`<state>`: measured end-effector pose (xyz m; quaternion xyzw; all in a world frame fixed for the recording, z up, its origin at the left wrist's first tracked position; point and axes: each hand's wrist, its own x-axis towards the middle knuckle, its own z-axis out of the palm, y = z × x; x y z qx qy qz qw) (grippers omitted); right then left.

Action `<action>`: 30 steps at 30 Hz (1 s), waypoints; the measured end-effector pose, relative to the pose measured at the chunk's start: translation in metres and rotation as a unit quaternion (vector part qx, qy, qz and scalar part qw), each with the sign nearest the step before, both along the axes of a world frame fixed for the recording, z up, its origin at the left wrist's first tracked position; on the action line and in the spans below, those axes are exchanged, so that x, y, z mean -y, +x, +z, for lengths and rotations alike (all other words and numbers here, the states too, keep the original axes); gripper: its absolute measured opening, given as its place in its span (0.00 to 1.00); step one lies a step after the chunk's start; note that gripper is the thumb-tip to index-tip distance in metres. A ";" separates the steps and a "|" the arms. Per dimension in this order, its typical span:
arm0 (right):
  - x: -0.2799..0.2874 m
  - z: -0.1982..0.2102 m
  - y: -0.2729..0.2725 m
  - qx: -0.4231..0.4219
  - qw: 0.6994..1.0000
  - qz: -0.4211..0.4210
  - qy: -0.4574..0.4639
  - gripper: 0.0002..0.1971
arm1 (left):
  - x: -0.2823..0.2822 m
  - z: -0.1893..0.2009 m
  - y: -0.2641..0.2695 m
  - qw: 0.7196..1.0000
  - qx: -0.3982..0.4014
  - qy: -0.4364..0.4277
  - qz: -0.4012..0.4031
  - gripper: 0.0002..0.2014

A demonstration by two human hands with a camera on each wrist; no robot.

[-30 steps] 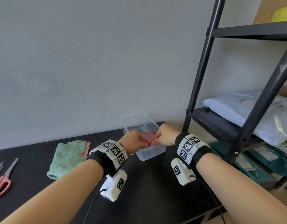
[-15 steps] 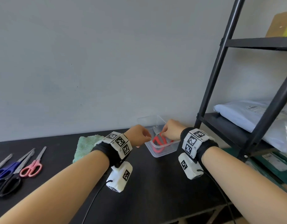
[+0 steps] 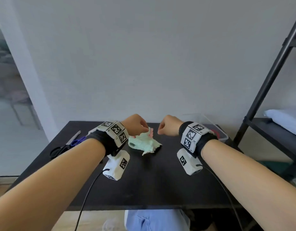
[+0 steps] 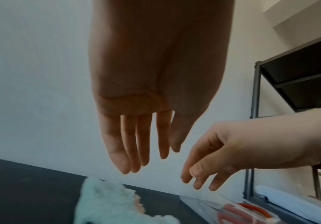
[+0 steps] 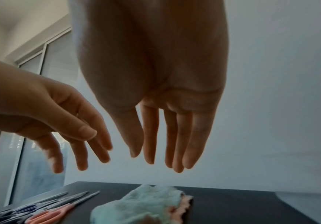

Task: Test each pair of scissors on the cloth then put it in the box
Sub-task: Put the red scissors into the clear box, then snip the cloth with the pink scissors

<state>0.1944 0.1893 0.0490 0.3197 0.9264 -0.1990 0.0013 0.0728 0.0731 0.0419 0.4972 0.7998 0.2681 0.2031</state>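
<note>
Scissors: three pairs lie side by side at the desk's (image 3: 144, 180) left end, one pink-handled (image 5: 46, 215), one blue (image 3: 76, 141), one black (image 3: 58, 150), while a fourth, red-handled (image 4: 238, 212), sits in the clear plastic box (image 3: 222, 135) at the right. One fluffy mint cloth (image 3: 144, 144) with a pink zigzag edge lies crumpled between them, just below both hands. The left hand (image 3: 135, 125) and the right hand (image 3: 169, 125) hang over it with fingers (image 4: 125, 145) loose, nearly straight and pointing down, holding nothing.
</note>
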 end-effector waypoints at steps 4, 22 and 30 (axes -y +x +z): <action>0.034 -0.006 -0.041 0.017 0.999 0.034 -0.003 0.07 | 0.044 -0.005 -0.037 0.999 -0.001 -0.013 0.041 0.10; 0.095 -0.058 -0.181 0.067 0.993 0.086 -0.039 0.11 | 0.116 -0.071 -0.154 0.987 -0.041 -0.062 0.140 0.07; 0.093 -0.078 -0.206 0.080 0.995 0.054 -0.027 0.07 | 0.095 -0.084 -0.162 0.987 -0.036 -0.075 0.134 0.10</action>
